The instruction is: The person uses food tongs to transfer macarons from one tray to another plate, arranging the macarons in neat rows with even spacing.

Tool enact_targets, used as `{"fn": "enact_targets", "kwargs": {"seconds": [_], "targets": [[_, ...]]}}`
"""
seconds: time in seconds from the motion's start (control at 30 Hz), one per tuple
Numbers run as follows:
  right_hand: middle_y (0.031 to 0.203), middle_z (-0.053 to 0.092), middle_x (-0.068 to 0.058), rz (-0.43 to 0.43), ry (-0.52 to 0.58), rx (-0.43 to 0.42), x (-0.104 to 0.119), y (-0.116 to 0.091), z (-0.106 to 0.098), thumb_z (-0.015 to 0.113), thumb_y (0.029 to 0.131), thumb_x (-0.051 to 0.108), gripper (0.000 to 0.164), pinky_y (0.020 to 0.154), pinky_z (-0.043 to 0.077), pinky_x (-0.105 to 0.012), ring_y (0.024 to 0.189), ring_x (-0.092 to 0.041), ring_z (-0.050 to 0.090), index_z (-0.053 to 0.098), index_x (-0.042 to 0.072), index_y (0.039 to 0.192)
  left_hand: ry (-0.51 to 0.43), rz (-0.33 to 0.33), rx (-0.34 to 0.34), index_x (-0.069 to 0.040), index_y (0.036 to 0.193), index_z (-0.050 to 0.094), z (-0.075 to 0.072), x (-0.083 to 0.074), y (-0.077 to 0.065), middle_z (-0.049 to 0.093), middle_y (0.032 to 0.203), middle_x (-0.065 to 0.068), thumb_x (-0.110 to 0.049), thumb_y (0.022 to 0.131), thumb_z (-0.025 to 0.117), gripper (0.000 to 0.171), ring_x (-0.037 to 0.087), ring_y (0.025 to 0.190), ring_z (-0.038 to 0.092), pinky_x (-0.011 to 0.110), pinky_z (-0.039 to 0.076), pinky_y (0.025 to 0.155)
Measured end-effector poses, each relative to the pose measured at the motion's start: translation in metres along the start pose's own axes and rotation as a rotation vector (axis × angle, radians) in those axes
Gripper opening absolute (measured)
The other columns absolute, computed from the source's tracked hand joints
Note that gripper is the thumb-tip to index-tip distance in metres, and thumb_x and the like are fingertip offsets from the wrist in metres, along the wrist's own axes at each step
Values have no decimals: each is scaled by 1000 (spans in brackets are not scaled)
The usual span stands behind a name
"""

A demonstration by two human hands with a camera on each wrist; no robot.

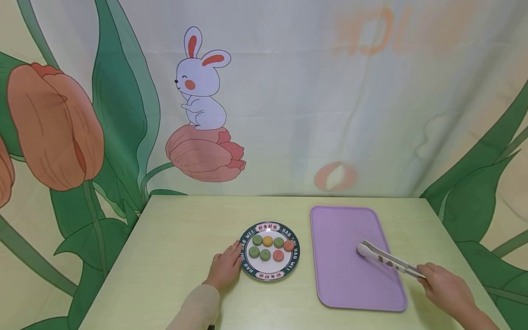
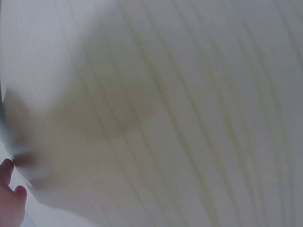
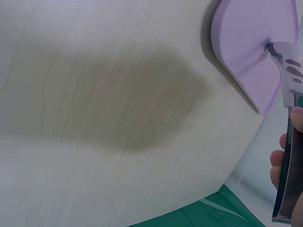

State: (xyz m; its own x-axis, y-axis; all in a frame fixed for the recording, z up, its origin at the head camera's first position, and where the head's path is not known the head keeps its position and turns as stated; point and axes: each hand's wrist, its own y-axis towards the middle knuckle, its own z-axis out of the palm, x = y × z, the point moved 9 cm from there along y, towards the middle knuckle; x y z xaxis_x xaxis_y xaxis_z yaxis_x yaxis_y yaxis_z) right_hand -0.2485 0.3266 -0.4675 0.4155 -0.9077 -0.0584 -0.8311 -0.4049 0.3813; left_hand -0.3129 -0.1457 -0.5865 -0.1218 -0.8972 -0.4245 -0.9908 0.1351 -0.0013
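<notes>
A round plate (image 1: 267, 267) with a dark patterned rim lies mid-table in the head view. On it sit small round pastries: several green ones (image 1: 265, 255), a yellow one (image 1: 267, 241) and two pinkish ones (image 1: 278, 255). My left hand (image 1: 226, 266) rests at the plate's left rim with its fingers extended; in the left wrist view only some fingertips (image 2: 13, 196) show at the lower left. With my right hand (image 1: 447, 286) I grip a pair of tongs (image 1: 385, 260) by the handle end. Their pale tips are over the purple tray (image 1: 342, 270), pointing left.
The purple tray lies lengthwise to the right of the plate, a gap of wooden table (image 1: 165, 256) between them. Behind the table's far edge hangs a curtain (image 1: 280, 114) printed with tulips and a rabbit.
</notes>
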Motion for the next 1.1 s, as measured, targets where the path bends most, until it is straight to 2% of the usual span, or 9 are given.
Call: {"fn": "enact_targets", "kwargs": {"seconds": [0.1, 0.23, 0.33, 0.47, 0.53, 0.63, 0.77, 0.87, 1.1], "targets": [[65, 50, 9, 3, 5, 4, 0, 0, 0, 69, 71, 16, 13, 41, 30, -19, 53, 0, 39, 60, 10, 80, 4, -7, 5, -6, 134, 38, 1, 1, 1, 34, 142, 7, -25, 92, 41, 46, 28, 129, 34, 51, 28, 98], [66, 51, 9, 3, 15, 9, 0, 1, 0, 52, 88, 32, 24, 42, 30, -19, 53, 0, 39, 61, 10, 81, 3, -6, 3, -6, 134, 38, 0, 0, 1, 34, 142, 7, -25, 92, 42, 46, 28, 128, 34, 51, 28, 98], [66, 51, 9, 10, 23, 14, 1, 3, 0, 64, 79, 22, 12, 42, 30, -19, 53, 0, 38, 61, 10, 81, -10, -8, -1, -6, 133, 39, -1, 0, 0, 34, 141, 7, -25, 91, 42, 46, 29, 128, 34, 51, 28, 98], [66, 50, 9, 27, 21, 18, 1, 6, 1, 73, 60, 8, 24, 42, 30, -19, 53, 1, 37, 61, 11, 81, -13, -10, 0, -5, 133, 39, -1, 0, 0, 34, 141, 8, -25, 91, 42, 46, 29, 128, 34, 51, 28, 98], [66, 50, 10, 31, 18, 14, 2, 7, 1, 74, 60, 8, 24, 42, 30, -19, 53, 1, 37, 61, 11, 80, -11, -10, 0, -5, 133, 39, -1, 0, 0, 34, 141, 8, -25, 92, 42, 46, 29, 128, 34, 51, 28, 97], [66, 50, 10, 23, 27, 2, 3, 7, 0, 64, 78, 27, 16, 42, 30, -19, 53, 1, 37, 61, 12, 81, -6, -12, 0, -6, 133, 39, 0, 0, 0, 34, 142, 7, -25, 92, 41, 46, 28, 128, 34, 51, 28, 98], [67, 52, 10, 15, 28, -3, 6, 9, -1, 63, 80, 27, 16, 42, 31, -19, 54, 0, 39, 62, 11, 82, -4, -13, 2, -5, 133, 39, -1, 0, -1, 34, 141, 8, -25, 92, 42, 46, 29, 128, 34, 52, 28, 97], [68, 54, 9, 11, 22, -15, 8, 12, -2, 73, 61, 9, 24, 42, 32, -19, 55, -1, 41, 62, 11, 82, -2, -15, 6, -5, 133, 39, -1, 0, 0, 34, 142, 8, -25, 92, 41, 46, 29, 128, 34, 52, 27, 98], [67, 54, 9, -10, 31, -44, 16, 17, -3, 74, 59, 9, 25, 42, 32, -18, 54, -1, 41, 61, 12, 81, -1, -19, 8, -6, 133, 39, -1, 0, 0, 34, 142, 7, -26, 92, 41, 46, 28, 129, 34, 51, 27, 98]]}}
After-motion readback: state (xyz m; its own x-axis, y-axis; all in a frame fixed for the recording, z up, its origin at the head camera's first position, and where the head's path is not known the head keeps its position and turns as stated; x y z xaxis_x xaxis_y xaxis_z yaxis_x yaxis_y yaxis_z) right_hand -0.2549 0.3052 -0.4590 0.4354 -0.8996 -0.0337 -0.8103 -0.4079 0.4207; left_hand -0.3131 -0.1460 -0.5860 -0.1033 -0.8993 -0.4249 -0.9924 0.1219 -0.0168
